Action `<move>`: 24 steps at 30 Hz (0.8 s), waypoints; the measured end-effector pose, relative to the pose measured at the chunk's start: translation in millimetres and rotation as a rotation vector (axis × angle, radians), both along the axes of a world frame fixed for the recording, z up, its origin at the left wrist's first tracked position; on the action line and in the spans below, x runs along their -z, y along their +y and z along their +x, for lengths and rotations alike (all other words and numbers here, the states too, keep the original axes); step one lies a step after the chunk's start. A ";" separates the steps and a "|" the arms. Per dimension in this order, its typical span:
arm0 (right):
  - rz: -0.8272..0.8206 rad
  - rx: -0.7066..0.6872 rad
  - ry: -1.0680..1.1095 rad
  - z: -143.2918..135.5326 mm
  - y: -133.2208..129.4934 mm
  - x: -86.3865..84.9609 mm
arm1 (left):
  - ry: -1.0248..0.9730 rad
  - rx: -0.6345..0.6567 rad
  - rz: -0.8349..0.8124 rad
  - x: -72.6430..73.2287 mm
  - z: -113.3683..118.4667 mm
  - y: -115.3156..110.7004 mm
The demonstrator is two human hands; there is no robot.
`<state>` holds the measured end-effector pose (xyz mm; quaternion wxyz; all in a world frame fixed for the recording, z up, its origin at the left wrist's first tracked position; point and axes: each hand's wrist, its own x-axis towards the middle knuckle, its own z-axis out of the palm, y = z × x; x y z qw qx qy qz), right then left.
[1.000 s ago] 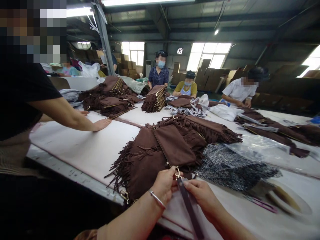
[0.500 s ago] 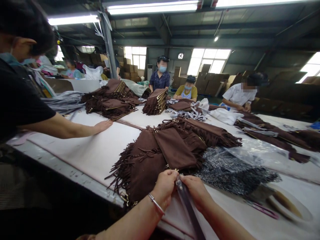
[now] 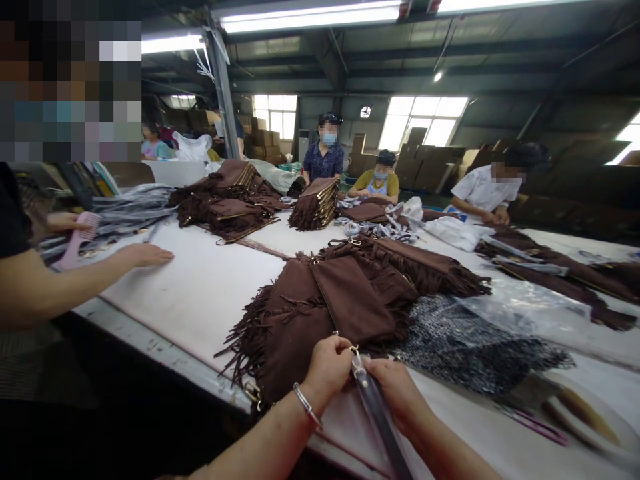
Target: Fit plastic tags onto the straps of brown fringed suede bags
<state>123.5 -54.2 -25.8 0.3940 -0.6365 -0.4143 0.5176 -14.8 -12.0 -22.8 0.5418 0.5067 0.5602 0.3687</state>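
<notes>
A dark strap (image 3: 376,417) with a gold metal clasp (image 3: 355,351) runs down between my hands. My left hand (image 3: 325,367) is closed, its fingertips pinched at the clasp, beside the lower corner of a flat brown pouch (image 3: 354,297). Closed around the strap's upper end is my right hand (image 3: 397,385), thumb along its edge. Whether the clasp is hooked to the pouch is hidden by my fingers. Underneath the pouch lie brown fringed bags (image 3: 287,333), with gold hardware at their near edge.
A co-worker's hand (image 3: 147,255) rests over the white table (image 3: 200,287) at left; their other hand holds a pink comb (image 3: 80,237). Black-and-white patterned material (image 3: 465,347), pink-handled scissors (image 3: 537,427) and a tape roll (image 3: 590,413) lie right. Brown bag stacks (image 3: 315,203) and several people are beyond.
The co-worker's hand at left has drawn back leftward, and the pink comb has come into view. My hands keep nearly the same place, with the gold clasp showing more between them.
</notes>
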 end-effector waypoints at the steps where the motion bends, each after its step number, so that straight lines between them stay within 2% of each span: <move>1: -0.004 0.028 0.044 0.4 0.7 1.2 | 0.010 0.013 0.012 -1.2 -0.3 0.0; 3: -0.006 0.101 0.147 0.9 4.5 3.9 | 0.028 0.061 0.058 -4.0 -1.0 -0.8; 7: 0.003 0.172 0.197 -0.4 17.4 9.3 | 0.036 0.167 0.083 -7.5 -1.5 -4.2; 12: -0.008 0.183 0.276 -4.4 20.9 9.8 | 0.073 0.099 0.089 -5.2 -0.3 -7.4; 15: -0.016 0.158 0.361 -4.2 16.1 6.3 | 0.205 0.090 0.211 -5.0 0.6 -9.8; 20: -0.070 0.130 0.462 -1.9 18.8 1.9 | 0.496 0.100 0.565 -9.7 -0.3 -10.7; 24: -0.122 0.090 0.506 -4.2 29.8 1.5 | 0.587 0.073 0.608 -16.5 -3.7 -5.9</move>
